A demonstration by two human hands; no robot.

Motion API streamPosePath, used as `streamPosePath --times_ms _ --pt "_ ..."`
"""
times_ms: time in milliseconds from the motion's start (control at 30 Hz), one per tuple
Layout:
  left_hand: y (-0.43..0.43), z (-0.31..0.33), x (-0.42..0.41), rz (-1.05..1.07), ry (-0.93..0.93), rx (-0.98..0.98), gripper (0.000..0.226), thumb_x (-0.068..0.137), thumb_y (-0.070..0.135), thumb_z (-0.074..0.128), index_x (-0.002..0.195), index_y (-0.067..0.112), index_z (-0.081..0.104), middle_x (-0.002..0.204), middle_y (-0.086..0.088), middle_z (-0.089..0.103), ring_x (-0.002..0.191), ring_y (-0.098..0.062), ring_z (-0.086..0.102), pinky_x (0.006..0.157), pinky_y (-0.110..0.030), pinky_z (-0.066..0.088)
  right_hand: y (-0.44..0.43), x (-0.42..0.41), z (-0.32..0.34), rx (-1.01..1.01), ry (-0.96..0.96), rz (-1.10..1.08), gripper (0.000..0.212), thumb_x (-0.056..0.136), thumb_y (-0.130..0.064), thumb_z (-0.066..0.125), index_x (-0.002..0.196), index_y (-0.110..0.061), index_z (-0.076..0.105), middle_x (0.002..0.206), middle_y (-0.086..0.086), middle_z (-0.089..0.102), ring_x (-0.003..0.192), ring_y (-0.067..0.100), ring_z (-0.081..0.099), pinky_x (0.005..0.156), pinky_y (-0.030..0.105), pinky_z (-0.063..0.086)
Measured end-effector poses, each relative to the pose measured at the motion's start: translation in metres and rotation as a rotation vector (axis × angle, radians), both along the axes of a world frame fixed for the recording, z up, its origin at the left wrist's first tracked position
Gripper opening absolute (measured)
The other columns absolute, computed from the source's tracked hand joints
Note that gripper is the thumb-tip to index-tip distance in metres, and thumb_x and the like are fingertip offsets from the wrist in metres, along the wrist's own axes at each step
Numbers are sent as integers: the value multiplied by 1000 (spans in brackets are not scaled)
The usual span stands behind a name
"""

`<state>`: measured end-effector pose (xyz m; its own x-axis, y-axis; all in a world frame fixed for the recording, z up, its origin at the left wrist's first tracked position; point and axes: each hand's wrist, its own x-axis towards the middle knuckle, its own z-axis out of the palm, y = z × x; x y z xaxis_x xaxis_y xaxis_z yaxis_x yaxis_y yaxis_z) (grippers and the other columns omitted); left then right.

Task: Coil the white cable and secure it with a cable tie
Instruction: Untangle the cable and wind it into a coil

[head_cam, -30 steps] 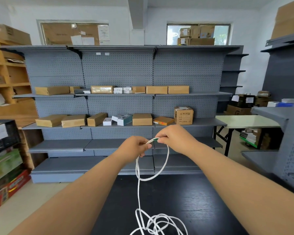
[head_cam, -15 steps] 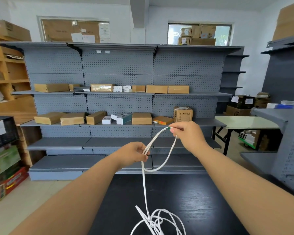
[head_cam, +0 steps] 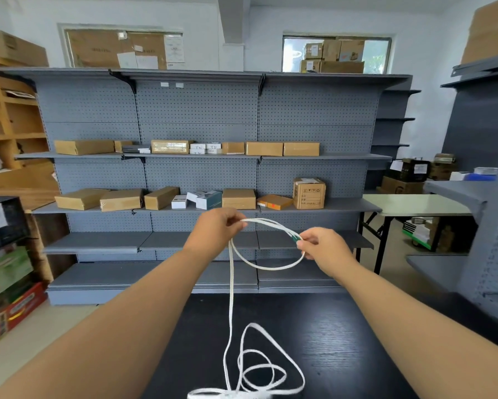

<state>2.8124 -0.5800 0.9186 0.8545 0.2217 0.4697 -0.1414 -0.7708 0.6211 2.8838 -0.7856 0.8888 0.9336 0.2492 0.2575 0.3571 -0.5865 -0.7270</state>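
Fingers [head_cam: 234,218] of the left hand [head_cam: 216,230] are curled, pinching the thin white cable [head_cam: 230,286] at the top of a small loop held in the air above the black wood-grain bench [head_cam: 345,341]. From that pinch one strand drops straight down to loose coils lying on the bench. Further right, the right hand [head_cam: 325,249] pinches the cable at its green tip [head_cam: 295,239].

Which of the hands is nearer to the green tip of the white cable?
Right. The right hand pinches the green tip; the left hand grips the white cable further along the loop, apart from it.
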Motion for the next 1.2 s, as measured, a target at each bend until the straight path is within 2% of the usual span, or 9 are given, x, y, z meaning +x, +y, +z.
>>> streamPosePath --times_ms 100,300,367,567,767,833,933,1033,1200 --pt "-3 9 2 -15 18 185 16 91 18 58 100 10 69 95 -12 69 87 -24 61 77 -29 46 1 -1 3 -187 33 45 24 89 -25 61 111 -14 64 110 5 67 99 21 62 91 36 50" --pt "-15 19 4 -127 -13 501 21 93 17 54 106 10 69 99 -14 65 91 -27 60 81 -30 43 21 -14 30 -257 -139 238 50 90 -26 60 137 -18 45 133 0 56 118 16 53 97 27 39" --pt "-16 19 5 -164 -15 557 22 93 16 54 108 10 68 100 -14 65 93 -27 59 81 -28 40 28 -17 40 -335 -204 253 45 91 -28 59 133 -19 50 129 -1 59 115 16 55 89 23 39" --pt "-18 18 6 -165 -32 576 23 94 20 53 108 9 67 100 -12 66 93 -25 59 79 -27 41 35 -22 52 -396 -251 267 19 91 -25 60 103 -15 70 103 8 71 97 23 62 86 37 48" --pt "-11 3 3 -163 -1 130 3 88 17 62 90 18 64 71 11 55 67 -5 50 57 -6 37 34 -19 51 -313 -229 274 17 90 -23 60 100 -16 72 78 0 65 74 14 55 64 27 40" --pt "-9 -6 4 -172 65 -21 5 87 17 63 87 21 61 73 9 59 68 -4 52 58 -8 38 32 -17 52 -246 -213 256 16 89 -23 61 97 -17 73 65 -11 55 62 4 48 56 19 34" --pt "-9 -19 3 -210 138 -313 10 84 13 66 85 21 62 86 -5 69 80 -11 60 69 -18 43 27 -13 53 -128 -192 246 13 90 -22 60 86 -19 72 57 -10 50 55 5 44 56 22 35" --pt "-12 -31 4 -253 160 -511 12 84 7 66 83 18 62 75 -4 70 75 -11 63 70 -19 46 24 -11 53 106 -129 229 13 90 -19 61 80 -20 69 62 0 57 58 13 48 64 26 42" --pt "-14 -33 6 -268 98 -789 9 85 1 63 81 8 58 71 -8 67 59 -10 66 65 -24 56 19 -7 51 392 -25 149 15 90 -13 60 99 -6 70 78 6 62 62 12 47 65 23 45"
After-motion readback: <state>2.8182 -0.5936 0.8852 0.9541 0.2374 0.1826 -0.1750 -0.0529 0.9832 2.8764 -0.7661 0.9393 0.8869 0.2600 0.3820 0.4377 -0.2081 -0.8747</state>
